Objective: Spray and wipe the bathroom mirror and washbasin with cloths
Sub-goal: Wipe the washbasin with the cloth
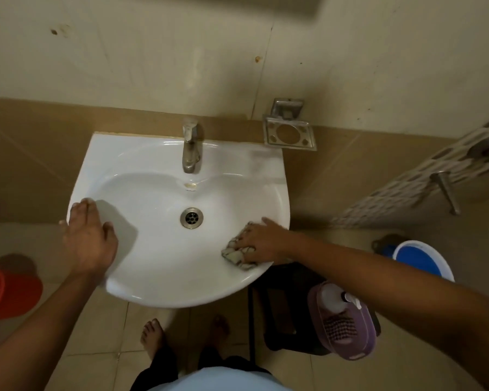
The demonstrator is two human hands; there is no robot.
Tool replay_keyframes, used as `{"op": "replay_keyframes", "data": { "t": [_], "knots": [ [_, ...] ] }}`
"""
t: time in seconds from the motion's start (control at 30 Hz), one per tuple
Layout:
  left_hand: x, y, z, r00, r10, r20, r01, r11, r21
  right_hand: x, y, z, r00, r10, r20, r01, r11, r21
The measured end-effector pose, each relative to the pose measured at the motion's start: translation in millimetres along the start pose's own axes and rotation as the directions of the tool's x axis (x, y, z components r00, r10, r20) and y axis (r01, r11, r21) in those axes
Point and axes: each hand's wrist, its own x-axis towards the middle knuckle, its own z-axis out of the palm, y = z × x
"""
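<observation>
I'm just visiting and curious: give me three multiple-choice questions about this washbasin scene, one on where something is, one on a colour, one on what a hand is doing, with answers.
1. Where is the cloth?
A. over the tap
B. on the washbasin's inner right side, near the rim
C. on the floor

2. What colour is the bucket at the left edge?
A. red
B. green
C. white

3. What is the left hand doing?
A. turning the tap
B. holding a bottle
C. resting flat on the washbasin's left rim

Answers:
1 B: the right hand presses the cloth on the washbasin, right of the drain.
2 A: the bucket by the left edge is red.
3 C: the left hand lies on the rim with straight fingers, holding nothing, away from the tap.
</observation>
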Motion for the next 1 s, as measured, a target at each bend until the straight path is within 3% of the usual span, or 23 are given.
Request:
{"op": "replay_keyframes", "data": {
  "t": [0.13, 0.23, 0.33, 0.4, 0.6, 0.67, 0.77, 0.83, 1.0],
  "knots": [
    [0.5, -0.9, 1.1, 1.0, -0.009, 0.005, 0.009, 1.0, 0.018, 11.3, 67.3, -24.5, 0.989, -0.066, -0.136, 0.012, 0.932, -0.362],
    [0.4, -0.5, 1.0, 1.0, -0.016, 0.007, 0.016, 1.0, 0.015, 25.9, 93.1, -43.2, 0.973, -0.155, -0.169, 0.0, 0.735, -0.678],
    [0.4, -1.7, 1.0, 1.0, -0.012, 0.007, 0.011, 1.0, 0.022, 38.1, 91.2, -62.7, 0.956, -0.203, -0.212, -0.019, 0.678, -0.734],
    [0.6, -2.5, 1.2, 1.0, -0.011, 0.012, 0.01, 1.0, 0.022, 42.8, 81.6, -67.1, 0.967, -0.118, -0.228, -0.086, 0.687, -0.721],
    [0.8, -4.0, -0.6, 1.0, -0.007, 0.0, 0.007, 0.999, -0.038, 31.4, 82.0, -34.3, 0.916, -0.099, -0.388, -0.127, 0.847, -0.516],
    [0.7, -5.8, -1.9, 1.0, 0.002, -0.007, -0.002, 0.998, -0.068, 18.4, 73.9, -11.0, 0.895, -0.009, -0.446, -0.18, 0.907, -0.38],
    [6.2, -9.7, -7.1, 1.0, 0.0, -0.028, -0.003, 0.995, -0.097, -1.0, 35.1, 14.6, 0.887, 0.214, -0.41, -0.28, 0.954, -0.107],
    [15.3, -10.6, -12.4, 0.999, 0.0, -0.033, -0.003, 0.995, -0.103, -2.8, 0.6, 21.9, 0.901, 0.311, -0.304, -0.315, 0.948, 0.037],
    [37.8, -24.7, -17.9, 0.997, 0.076, 0.01, -0.075, 0.996, -0.05, 30.3, -79.8, 26.5, 0.957, 0.273, -0.099, -0.234, 0.927, 0.293]
  ]
}}
